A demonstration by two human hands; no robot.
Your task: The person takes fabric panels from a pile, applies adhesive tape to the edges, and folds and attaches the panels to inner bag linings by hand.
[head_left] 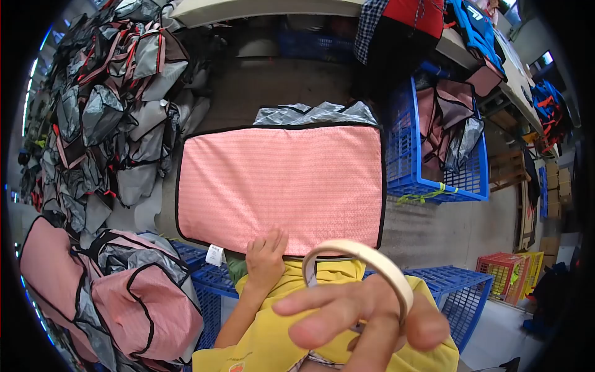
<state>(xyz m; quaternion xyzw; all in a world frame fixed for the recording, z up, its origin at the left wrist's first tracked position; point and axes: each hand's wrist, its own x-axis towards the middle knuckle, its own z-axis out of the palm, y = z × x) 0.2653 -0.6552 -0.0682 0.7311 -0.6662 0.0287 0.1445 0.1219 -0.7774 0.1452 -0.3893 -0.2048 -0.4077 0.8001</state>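
A pink quilted fabric piece with black binding (279, 186), apparently a bag, lies spread in front of my body. Silver foil lining (316, 114) shows beyond its far edge, and a white label (215, 255) hangs from its near left corner. My left hand (265, 263) rests on the near edge, fingers stretched flat on the pink fabric. Raised close to the camera, my right hand (365, 316) holds a roll of cream tape (356, 249). The ring hangs around part of this hand; its fingers are spread and partly blurred, so the exact grip is unclear.
Grey-and-silver bags (124, 105) are heaped at left, with pink bags (145, 310) nearer me. At right stands a blue crate (406, 149) containing more bags. Another blue crate (462, 288) is beside my lap. A person in a red top (421, 15) stands beyond.
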